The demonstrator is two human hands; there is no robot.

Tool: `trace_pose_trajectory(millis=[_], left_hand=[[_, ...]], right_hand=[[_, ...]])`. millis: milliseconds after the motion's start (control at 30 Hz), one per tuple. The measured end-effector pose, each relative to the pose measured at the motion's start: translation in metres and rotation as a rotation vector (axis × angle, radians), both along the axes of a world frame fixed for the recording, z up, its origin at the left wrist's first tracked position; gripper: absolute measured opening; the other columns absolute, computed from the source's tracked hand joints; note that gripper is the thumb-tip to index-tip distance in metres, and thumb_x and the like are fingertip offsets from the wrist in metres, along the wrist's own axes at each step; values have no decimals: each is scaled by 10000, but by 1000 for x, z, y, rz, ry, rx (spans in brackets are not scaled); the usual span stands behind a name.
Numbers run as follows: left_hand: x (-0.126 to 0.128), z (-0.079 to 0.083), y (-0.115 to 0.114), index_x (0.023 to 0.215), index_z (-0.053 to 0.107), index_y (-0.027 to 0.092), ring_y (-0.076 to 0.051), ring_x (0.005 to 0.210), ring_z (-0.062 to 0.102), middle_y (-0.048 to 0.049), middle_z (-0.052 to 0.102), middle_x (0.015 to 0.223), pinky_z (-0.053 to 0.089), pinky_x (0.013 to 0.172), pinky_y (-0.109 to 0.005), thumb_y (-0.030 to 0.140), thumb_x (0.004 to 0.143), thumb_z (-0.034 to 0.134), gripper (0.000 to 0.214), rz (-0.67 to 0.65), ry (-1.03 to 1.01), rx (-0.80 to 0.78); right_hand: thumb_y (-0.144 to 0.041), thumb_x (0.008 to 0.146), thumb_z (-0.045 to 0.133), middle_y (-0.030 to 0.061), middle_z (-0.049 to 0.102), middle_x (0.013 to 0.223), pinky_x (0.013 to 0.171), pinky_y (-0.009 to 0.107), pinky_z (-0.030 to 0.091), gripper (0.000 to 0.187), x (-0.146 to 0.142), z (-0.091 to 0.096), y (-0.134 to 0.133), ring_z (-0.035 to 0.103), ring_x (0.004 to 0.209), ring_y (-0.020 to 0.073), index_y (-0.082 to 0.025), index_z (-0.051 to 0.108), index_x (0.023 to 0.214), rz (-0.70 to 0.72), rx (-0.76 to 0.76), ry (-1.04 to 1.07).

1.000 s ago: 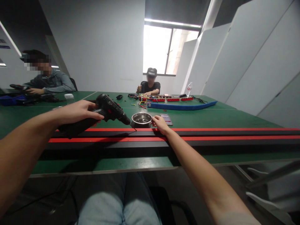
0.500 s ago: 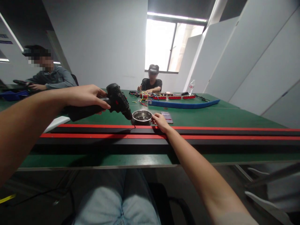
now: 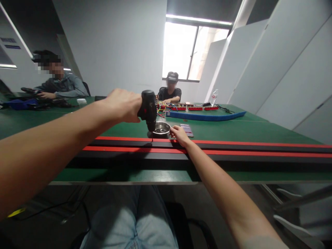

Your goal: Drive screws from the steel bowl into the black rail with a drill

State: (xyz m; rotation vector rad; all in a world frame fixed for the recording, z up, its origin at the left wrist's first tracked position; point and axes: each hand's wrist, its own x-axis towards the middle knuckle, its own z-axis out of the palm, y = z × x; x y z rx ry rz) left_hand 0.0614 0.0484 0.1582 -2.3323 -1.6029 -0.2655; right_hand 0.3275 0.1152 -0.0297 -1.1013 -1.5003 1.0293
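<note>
My left hand [image 3: 124, 105] is wrapped round the handle of a black cordless drill [image 3: 148, 108]. The drill stands nearly upright, its bit pointing down at the red top of the farther long black bar [image 3: 233, 144]. Whether the tip touches the bar I cannot tell. Just behind that bar is a round metal bowl [image 3: 163, 135] holding small dark pieces, too small to name. The fingers of my right hand [image 3: 180, 135] are closed at the bowl's right rim. A nearer red-topped black bar [image 3: 238, 154] runs parallel, beneath my right wrist.
A flat card-like packet [image 3: 187, 130] lies right of the bowl. Farther back are a long blue strip [image 3: 207, 117], red modules with tangled wires [image 3: 195, 108] and a plastic bottle [image 3: 214, 97]. Two people sit across the green table [image 3: 269, 131], one at the far left.
My left hand has moved right and turned the drill from a slant to nearly upright over the farther bar. My right hand stays at the bowl. The view has shifted slightly.
</note>
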Motion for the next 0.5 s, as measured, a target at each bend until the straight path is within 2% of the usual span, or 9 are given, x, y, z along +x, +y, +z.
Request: trace_pose_trajectory(millis=[100,200,367,500], left_hand=[[10,-6,2,1132,709,82,-473,1152,593,-182,650,970,329,1003,-602,576,781,777,609,6,13,77],[16,-4,3,1171,710,52,-505,1082,619,-197,644,896,365,939,-648,625,805,727,680,-1,56,100],[21,-1,1,1181,725,63,-498,1047,634,-206,651,916,386,914,-644,681,796,694,730,-15,85,113],[17,7,-7,1143,754,131,-403,1041,642,-154,673,898,372,960,-568,594,752,778,607,-22,48,86]], right_hand=[[-257,889,592,0,578,645,511,204,407,193,1,-2,0,511,563,107,-179,547,718,-9,-9,2],[-282,884,597,3,586,646,500,202,397,196,1,-3,1,512,556,106,-180,552,722,-8,-4,-2],[-279,871,603,6,591,640,501,208,389,199,0,-3,2,515,548,107,-179,550,707,-8,20,-26],[-279,864,616,-1,593,631,512,209,399,203,-1,0,0,518,551,108,-183,539,703,-19,19,-38]])
